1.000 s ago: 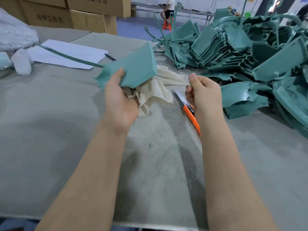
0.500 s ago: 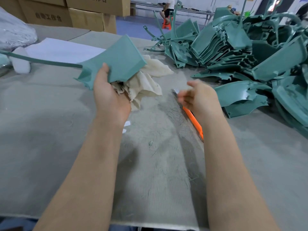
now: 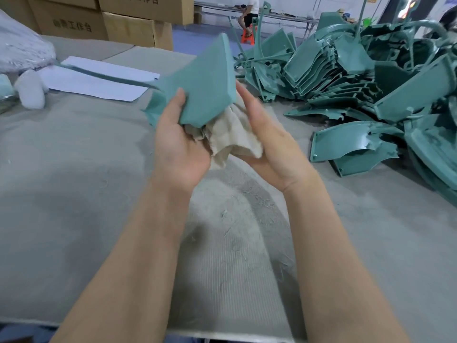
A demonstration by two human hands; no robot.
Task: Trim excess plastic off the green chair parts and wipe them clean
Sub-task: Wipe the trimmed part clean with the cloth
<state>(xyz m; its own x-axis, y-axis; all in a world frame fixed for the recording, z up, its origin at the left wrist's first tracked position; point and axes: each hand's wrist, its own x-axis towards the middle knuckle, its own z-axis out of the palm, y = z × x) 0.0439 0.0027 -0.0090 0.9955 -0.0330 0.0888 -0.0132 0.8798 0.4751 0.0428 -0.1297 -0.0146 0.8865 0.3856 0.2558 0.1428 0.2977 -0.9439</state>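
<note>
Above the grey worktop [image 3: 74,181], the left grip [image 3: 180,144] clasps the green chair part [image 3: 205,90] from below, thumb on its upper face, held clear of the surface. The right grip [image 3: 269,142] lies with straight fingers against the cream cloth [image 3: 232,134] bunched under the part. Farther right, a pile of green parts [image 3: 358,78] lies on the worktop. White paper [image 3: 99,80] and cardboard boxes [image 3: 123,23] sit beyond.

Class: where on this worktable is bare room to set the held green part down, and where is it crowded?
Free: felt left of the forearms, nearer than the paper sheets, and the strip between the forearms. Crowded: the right side, under the pile of green parts.
</note>
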